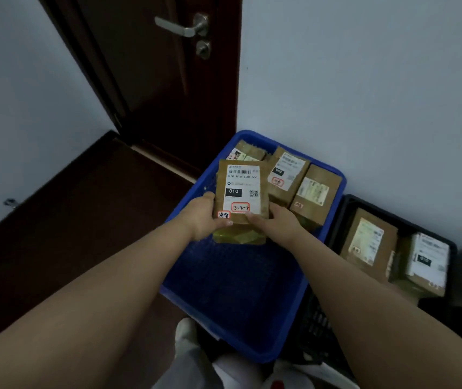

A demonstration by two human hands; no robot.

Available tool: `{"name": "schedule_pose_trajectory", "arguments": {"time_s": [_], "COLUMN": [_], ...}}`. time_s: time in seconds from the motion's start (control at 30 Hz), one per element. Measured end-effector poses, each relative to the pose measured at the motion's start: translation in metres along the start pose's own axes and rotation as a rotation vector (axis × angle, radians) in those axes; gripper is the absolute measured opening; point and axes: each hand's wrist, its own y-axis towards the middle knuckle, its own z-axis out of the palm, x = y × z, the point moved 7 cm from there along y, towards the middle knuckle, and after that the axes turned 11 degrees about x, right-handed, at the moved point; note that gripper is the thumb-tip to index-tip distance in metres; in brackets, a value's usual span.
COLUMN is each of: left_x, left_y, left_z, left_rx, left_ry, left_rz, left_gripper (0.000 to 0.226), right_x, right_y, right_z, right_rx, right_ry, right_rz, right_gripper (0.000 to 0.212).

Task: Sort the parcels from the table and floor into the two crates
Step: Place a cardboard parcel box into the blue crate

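Forearms reached forward from the near edge, over a blue crate (pixel 232 327) standing on the dark floor (pixel 64 226). Both hands gripped one brown parcel (pixel 241 192) above the crate's middle: the left hand (pixel 203 219) curled round its near left corner, the right hand (pixel 276 223) pinching its near right corner, thumb on the white label reading 010. Just under it lay another taped parcel (pixel 238 237). Beyond, at the crate's far end, three labelled cardboard parcels (pixel 287 175) stood packed side by side. To the right, touching the blue one, a black crate (pixel 350 203) held two more boxes (pixel 370 240). Farthest off stood a dark door (pixel 162 80) with a metal handle (pixel 185 26).
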Motion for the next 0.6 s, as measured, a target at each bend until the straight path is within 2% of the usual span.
{"name": "schedule_pose_trajectory", "arguments": {"time_s": [0.2,0.33,0.43,0.6], "left_x": [0.029,0.034,0.039,0.037], "left_y": [0.044,0.076,0.097,0.141], "left_z": [-0.036,-0.04,-0.044,-0.064], "left_rx": [0.079,0.102,0.073,-0.013], "left_ry": [0.1,0.113,0.117,0.065], "left_rz": [0.06,0.088,0.078,0.06], "left_gripper": [0.049,0.047,0.047,0.051], "right_x": [0.0,-0.006,-0.004,0.002], "right_y": [0.042,0.069,0.091,0.134], "right_z": [0.037,0.036,0.029,0.015], "right_rx": [-0.07,-0.116,-0.157,-0.215], "right_ry": [0.086,0.037,-0.043,-0.13], "right_rz": [0.07,0.137,0.133,0.137], "right_gripper": [0.063,0.074,0.068,0.072]}}
